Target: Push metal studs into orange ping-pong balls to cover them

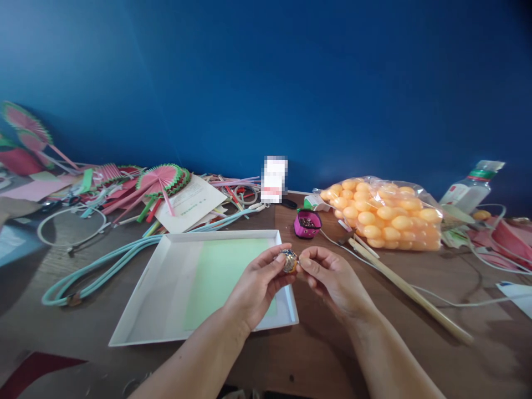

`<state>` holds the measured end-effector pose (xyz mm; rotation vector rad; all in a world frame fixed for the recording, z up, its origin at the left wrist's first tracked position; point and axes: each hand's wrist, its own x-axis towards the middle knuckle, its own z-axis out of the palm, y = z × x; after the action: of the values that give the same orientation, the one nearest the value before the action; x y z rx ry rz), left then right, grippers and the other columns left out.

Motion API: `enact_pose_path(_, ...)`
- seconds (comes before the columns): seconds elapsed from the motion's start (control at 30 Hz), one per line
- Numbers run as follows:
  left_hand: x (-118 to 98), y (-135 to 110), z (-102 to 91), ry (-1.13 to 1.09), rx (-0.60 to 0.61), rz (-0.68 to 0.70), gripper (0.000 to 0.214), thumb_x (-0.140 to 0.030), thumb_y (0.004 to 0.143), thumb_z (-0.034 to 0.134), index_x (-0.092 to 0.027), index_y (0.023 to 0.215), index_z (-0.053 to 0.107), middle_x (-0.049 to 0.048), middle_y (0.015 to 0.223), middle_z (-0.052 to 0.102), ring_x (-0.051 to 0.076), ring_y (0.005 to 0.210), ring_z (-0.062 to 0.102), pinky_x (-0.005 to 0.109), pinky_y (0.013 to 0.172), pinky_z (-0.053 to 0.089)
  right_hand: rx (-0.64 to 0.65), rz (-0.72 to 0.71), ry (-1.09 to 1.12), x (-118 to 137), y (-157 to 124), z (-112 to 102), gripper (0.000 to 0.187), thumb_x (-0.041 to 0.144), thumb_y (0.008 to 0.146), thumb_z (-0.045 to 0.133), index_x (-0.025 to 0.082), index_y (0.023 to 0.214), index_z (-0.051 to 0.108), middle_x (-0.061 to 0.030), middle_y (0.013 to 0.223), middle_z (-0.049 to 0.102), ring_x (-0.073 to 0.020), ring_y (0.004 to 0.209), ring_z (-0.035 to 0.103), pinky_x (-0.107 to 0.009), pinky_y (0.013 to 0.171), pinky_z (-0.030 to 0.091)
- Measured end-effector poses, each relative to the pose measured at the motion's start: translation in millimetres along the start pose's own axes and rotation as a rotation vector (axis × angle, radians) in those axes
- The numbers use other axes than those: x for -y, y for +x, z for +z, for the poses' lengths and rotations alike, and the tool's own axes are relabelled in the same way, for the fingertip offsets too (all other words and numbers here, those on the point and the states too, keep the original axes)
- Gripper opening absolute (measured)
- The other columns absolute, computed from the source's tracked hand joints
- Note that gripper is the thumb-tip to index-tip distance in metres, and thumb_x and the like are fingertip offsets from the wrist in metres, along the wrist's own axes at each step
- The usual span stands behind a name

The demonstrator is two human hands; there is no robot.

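My left hand (254, 287) pinches a small orange ball (290, 261) partly covered with shiny beads, holding it over the right edge of a white tray (137, 310). My right hand (332, 277) is closed in a pinch beside the ball, its fingertips touching it; whatever is between those fingertips is too small to make out. A sheet of green paper (224, 271) lies in the tray. Just behind the hands stands a small magenta cup (307, 224) filled with dark beads.
A clear bag of orange balls (382, 213) lies at the back right, with a long wooden stick (409, 291) in front of it. A plastic bottle (471, 189), white cables, teal tubing (100, 263), a ring and pink paper fans (160, 180) crowd the wooden table.
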<state>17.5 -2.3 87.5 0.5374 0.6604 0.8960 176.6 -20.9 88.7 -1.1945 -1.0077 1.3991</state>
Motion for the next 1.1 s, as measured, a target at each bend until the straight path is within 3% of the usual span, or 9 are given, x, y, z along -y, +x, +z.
enact_pose_path(1.1,0.8,1.3,-1.4,-0.020,-0.004,-0.006,0.036,-0.021,0.076,0.069,-0.015,0.111,0.064,0.0086,0.095,0.068,0.013,0.081,0.064,0.027,0.080,0.051,0.052,0.038,0.043,-0.5,0.6,-2.4,0.025,0.038,0.075,0.072,0.017,0.078,0.059,0.0036,0.054,0.053,-0.0055,0.043,0.039,-0.016,0.038,0.029)
